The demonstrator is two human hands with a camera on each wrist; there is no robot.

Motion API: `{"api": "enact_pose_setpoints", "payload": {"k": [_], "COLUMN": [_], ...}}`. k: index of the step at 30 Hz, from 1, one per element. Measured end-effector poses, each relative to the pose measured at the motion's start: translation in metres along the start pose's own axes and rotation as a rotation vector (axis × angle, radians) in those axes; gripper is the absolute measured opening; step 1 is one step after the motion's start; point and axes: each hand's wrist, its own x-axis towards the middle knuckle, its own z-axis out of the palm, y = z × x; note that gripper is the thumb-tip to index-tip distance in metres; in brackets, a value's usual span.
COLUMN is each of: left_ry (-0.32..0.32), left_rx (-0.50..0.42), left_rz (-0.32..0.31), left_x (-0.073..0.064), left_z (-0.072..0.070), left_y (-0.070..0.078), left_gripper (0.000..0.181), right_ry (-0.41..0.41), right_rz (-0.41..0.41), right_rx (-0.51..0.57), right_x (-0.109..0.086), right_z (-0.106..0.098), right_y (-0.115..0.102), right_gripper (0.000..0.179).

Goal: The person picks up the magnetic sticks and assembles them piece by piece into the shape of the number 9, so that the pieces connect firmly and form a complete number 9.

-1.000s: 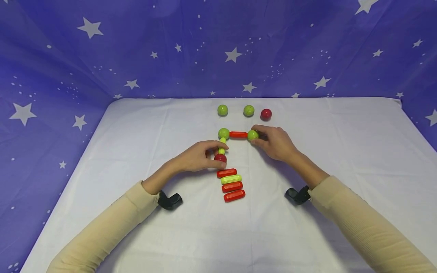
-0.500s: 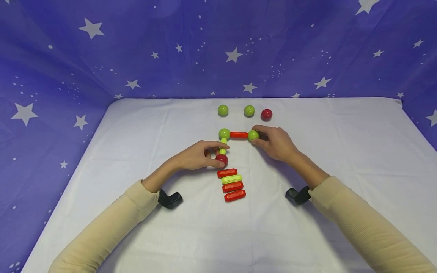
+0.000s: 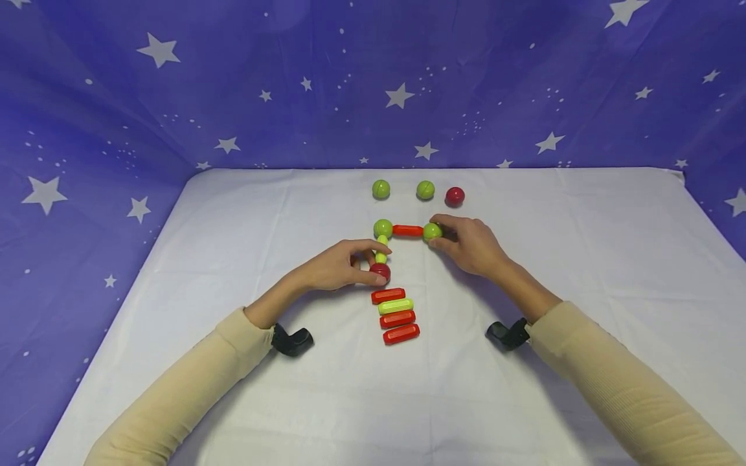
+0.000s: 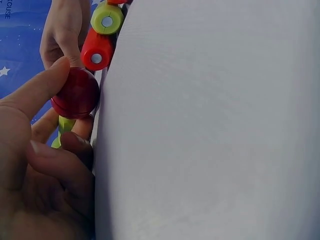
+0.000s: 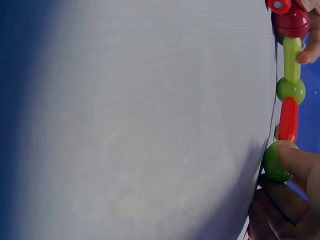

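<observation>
My left hand [image 3: 338, 265] holds a dark red ball [image 3: 380, 273] between thumb and fingers, its index fingertip over a yellow-green rod [image 3: 381, 257]. That rod runs from the red ball up to a green corner ball [image 3: 383, 228]. From the corner a red rod [image 3: 408, 230] reaches right to another green ball [image 3: 432, 232], which my right hand [image 3: 471, 244] pinches between thumb and fingers. Together they form an L lying on the table. In the left wrist view the thumb presses the red ball [image 4: 77, 93]; the right wrist view shows the thumb on the green ball [image 5: 276, 162].
Below the L lie several loose rods in a column, red ones [image 3: 401, 334] and a yellow-green one [image 3: 395, 306]. Behind it sit a green ball [image 3: 381, 189], a second green ball [image 3: 425, 189] and a red ball [image 3: 455, 197]. A starry blue cloth [image 3: 326, 97] hangs behind the white table [image 3: 245, 220].
My left hand has shifted the red ball very slightly right, so it sits nearly below the rod. The right hand keeps its grip in the same place.
</observation>
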Motion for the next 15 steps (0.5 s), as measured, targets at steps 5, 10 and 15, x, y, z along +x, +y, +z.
{"api": "enact_pose_setpoints", "payload": {"k": [5, 10, 15], "left_ry": [0.009, 0.017, 0.022], "left_rx": [-0.016, -0.025, -0.041], "left_rz": [-0.01, -0.009, -0.016], "left_x": [-0.0002, 0.0001, -0.0005], "left_z": [0.0006, 0.0015, 0.0023], "left_y": [-0.0009, -0.0021, -0.0021], "left_gripper": [0.053, 0.054, 0.054], "right_ry": [-0.003, -0.006, -0.016], "right_rz": [0.011, 0.018, 0.023], "right_rx": [0.008, -0.003, -0.002], "right_x": [0.0, 0.0005, -0.0007], "right_z": [0.0, -0.0006, -0.0006], "right_y": [-0.0008, -0.0028, -0.0046], "right_gripper": [0.042, 0.042, 0.045]}}
